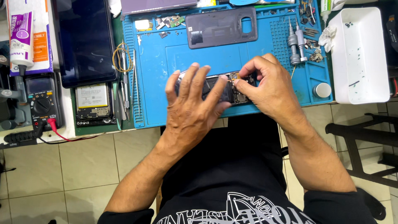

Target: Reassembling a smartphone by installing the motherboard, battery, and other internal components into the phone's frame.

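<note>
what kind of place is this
Most likely a phone repair bench: an opened phone lies under both hands on a blue repair mat, with precision screwdrivers and a multimeter nearby.

left hand point(192, 97): palm down, fingers spread and pressing flat
right hand point(265, 85): fingertips pinched together, knuckles raised
forearms: both bare, angled inward

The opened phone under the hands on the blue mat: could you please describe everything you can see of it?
The opened phone lies flat near the front edge of the blue mat, long side across, back cover off. A dark battery area and small boards with metal parts show between the fingers. The left hand rests spread over its left part, covering it; the right hand pinches at its upper right end. Whether it holds a tool is hidden.
</note>
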